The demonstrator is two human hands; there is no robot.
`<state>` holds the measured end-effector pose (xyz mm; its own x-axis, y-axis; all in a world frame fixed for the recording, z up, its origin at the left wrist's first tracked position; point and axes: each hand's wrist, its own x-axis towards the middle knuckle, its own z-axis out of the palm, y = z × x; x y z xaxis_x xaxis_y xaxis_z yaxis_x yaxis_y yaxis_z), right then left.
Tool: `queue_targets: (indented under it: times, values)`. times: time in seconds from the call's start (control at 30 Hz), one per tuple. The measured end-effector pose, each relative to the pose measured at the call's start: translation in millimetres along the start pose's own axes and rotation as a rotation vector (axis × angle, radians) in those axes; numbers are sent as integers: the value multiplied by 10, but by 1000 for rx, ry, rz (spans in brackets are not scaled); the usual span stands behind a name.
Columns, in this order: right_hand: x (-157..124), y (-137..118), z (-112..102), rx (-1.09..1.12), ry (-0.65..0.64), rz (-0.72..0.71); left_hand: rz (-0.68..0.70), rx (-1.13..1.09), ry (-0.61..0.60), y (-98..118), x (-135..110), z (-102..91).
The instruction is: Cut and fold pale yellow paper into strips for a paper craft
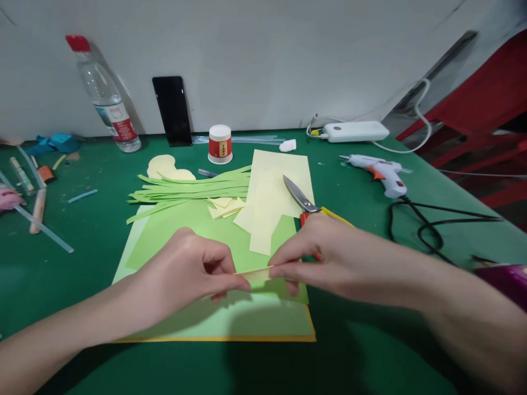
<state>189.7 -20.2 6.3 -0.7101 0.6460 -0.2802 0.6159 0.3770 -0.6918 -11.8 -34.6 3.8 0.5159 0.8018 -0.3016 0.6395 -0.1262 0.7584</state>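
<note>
A narrow pale yellow paper strip [258,274] is stretched between my two hands, above a stack of green paper sheets [197,321]. My left hand [193,269] pinches its left end between thumb and fingers. At the other end my right hand [317,255] pinches it the same way. Just behind my right hand lies a pair of scissors [300,195], blades apart, partly hidden by that hand. Under the blades rest cream paper pieces [280,170]. Long cut green paper strips [193,189] lie behind my left hand, with small cream scraps [225,207] beside them.
A white glue gun [385,173] with a black cord lies at right, near a white power strip [356,131]. Along the wall stand a water bottle [109,104], a phone [173,112] and a paper cup [220,145]. Glue sticks and odds and ends [39,211] lie at left.
</note>
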Motion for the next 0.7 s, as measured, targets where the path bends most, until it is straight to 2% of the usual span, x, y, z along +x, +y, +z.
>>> queue_targets:
  times: [0.2,0.3,0.37,0.4,0.57,0.7]
  values:
    - [-82,105,-252,92,27,5,39,15,156,-27,-56,-260]
    - [-80,138,-250,88,127,53,102,42,414,-44,-76,-356]
    - [-57,119,-174,60,182,53,174,75,519,-46,-68,-343]
    - [-38,97,-117,38,195,43,214,98,514,-48,-55,-308]
    - [77,-38,195,-92,257,-15,405,165,322,-83,29,-11]
    - [119,-67,303,-175,255,33,477,225,308,-111,33,112]
